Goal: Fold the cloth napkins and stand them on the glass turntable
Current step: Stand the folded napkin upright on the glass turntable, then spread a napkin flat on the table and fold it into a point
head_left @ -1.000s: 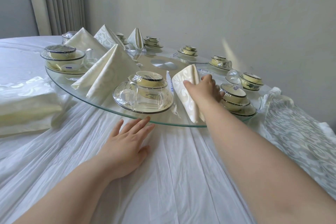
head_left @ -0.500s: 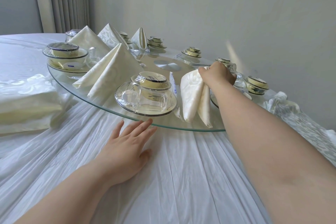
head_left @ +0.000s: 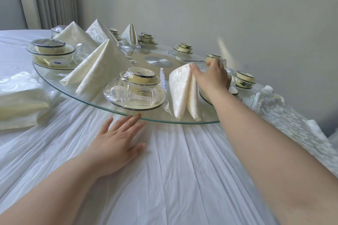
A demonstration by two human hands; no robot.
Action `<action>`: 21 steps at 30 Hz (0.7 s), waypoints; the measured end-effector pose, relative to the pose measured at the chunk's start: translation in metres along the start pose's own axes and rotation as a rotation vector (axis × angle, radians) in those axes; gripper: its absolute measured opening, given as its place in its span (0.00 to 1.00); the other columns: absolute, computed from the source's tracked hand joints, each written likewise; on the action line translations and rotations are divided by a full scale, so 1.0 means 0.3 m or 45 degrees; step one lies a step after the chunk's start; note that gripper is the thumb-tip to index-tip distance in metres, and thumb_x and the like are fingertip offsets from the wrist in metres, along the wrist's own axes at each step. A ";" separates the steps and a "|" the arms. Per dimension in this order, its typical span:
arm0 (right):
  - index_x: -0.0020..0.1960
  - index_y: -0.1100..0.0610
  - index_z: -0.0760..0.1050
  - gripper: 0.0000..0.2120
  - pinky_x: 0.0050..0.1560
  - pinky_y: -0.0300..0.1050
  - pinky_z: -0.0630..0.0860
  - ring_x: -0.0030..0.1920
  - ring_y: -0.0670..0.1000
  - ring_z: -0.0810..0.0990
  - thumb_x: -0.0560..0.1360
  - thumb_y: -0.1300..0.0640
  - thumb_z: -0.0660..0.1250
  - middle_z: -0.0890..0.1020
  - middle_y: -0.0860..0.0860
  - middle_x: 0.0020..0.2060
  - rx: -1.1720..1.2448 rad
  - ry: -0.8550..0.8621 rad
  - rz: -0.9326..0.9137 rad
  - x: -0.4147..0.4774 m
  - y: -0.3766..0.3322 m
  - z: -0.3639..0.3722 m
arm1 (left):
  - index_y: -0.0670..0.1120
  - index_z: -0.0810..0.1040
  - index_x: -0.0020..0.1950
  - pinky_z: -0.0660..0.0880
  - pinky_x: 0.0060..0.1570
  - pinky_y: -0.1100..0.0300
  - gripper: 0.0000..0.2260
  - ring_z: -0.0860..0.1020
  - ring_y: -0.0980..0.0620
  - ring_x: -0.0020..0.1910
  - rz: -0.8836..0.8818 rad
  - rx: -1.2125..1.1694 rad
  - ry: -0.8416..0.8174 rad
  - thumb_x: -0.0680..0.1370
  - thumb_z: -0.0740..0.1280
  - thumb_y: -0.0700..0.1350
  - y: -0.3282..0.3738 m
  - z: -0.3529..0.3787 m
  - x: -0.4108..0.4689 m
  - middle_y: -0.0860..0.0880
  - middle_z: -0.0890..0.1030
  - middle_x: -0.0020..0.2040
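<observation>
On the white-draped surface (head_left: 164, 179), the glass turntable (head_left: 182, 121) carries a folded napkin (head_left: 180, 89), upright near its front rim, just right of a wrapped cup set (head_left: 133, 89). The left hand (head_left: 117, 144) lies flat and open on the surface. The right hand (head_left: 214, 76) is open too, thumb touching the napkin's peak. Best to spread the napkin's bottom flaps evenly, then lift away gently.

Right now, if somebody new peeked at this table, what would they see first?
The cream napkins stand like little tents on the left of the round glass turntable. Near its front edge the right hand touches the top of another standing napkin, beside a plastic-wrapped cup set. The left hand lies flat on the white tablecloth.
</observation>
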State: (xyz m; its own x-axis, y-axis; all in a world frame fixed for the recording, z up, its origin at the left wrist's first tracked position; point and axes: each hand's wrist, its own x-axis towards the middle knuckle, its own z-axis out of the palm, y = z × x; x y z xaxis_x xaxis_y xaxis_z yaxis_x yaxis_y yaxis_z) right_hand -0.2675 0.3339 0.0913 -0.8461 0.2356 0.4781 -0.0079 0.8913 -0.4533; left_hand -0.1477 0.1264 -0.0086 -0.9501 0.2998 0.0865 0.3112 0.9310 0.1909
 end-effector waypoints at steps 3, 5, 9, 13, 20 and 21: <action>0.62 0.58 0.67 0.23 0.55 0.44 0.64 0.60 0.54 0.70 0.75 0.45 0.63 0.72 0.54 0.59 0.207 -0.017 0.027 -0.103 0.105 -0.092 | 0.59 0.41 0.74 0.34 0.69 0.59 0.62 0.39 0.60 0.73 -0.021 0.000 -0.004 0.40 0.16 0.72 0.009 -0.002 -0.004 0.65 0.33 0.63; 0.61 0.59 0.68 0.20 0.49 0.39 0.63 0.55 0.52 0.72 0.75 0.48 0.64 0.73 0.52 0.54 0.371 -0.105 0.187 -0.190 0.216 -0.172 | 0.58 0.42 0.74 0.36 0.70 0.59 0.59 0.39 0.60 0.73 -0.022 -0.018 -0.016 0.44 0.22 0.76 0.019 -0.009 -0.009 0.65 0.34 0.66; 0.61 0.59 0.69 0.21 0.51 0.39 0.65 0.54 0.49 0.71 0.73 0.51 0.68 0.73 0.52 0.55 0.178 -0.476 0.380 -0.408 0.466 -0.308 | 0.57 0.44 0.75 0.41 0.70 0.61 0.49 0.43 0.58 0.74 -0.041 0.027 0.043 0.54 0.27 0.68 0.047 -0.017 -0.022 0.58 0.41 0.75; 0.63 0.58 0.69 0.24 0.54 0.36 0.63 0.62 0.49 0.70 0.70 0.54 0.72 0.71 0.50 0.58 0.058 -0.575 0.331 -0.544 0.584 -0.330 | 0.55 0.47 0.75 0.45 0.70 0.62 0.46 0.47 0.57 0.75 -0.094 0.127 0.052 0.59 0.29 0.70 0.075 -0.020 -0.037 0.55 0.46 0.76; 0.40 0.60 0.77 0.06 0.46 0.41 0.69 0.52 0.52 0.78 0.73 0.57 0.68 0.80 0.52 0.51 0.001 -0.214 0.276 -0.589 0.612 -0.297 | 0.51 0.43 0.76 0.43 0.72 0.55 0.26 0.46 0.53 0.75 -0.148 0.507 -0.064 0.81 0.44 0.59 0.150 -0.061 -0.074 0.50 0.43 0.77; 0.42 0.61 0.79 0.08 0.46 0.42 0.69 0.52 0.52 0.78 0.74 0.55 0.67 0.81 0.52 0.52 -0.051 -0.202 0.263 -0.589 0.614 -0.299 | 0.51 0.44 0.76 0.42 0.72 0.55 0.26 0.45 0.53 0.75 -0.134 0.523 -0.076 0.81 0.45 0.59 0.163 -0.067 -0.083 0.50 0.44 0.77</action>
State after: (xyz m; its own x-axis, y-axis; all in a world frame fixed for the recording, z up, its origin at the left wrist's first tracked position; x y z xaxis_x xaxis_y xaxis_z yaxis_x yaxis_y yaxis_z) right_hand -0.0718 0.4911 -0.0092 -0.9007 0.3533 0.2527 0.1923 0.8459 -0.4974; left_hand -0.1083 0.1604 0.0181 -0.9797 0.1987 0.0280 0.1886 0.9592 -0.2104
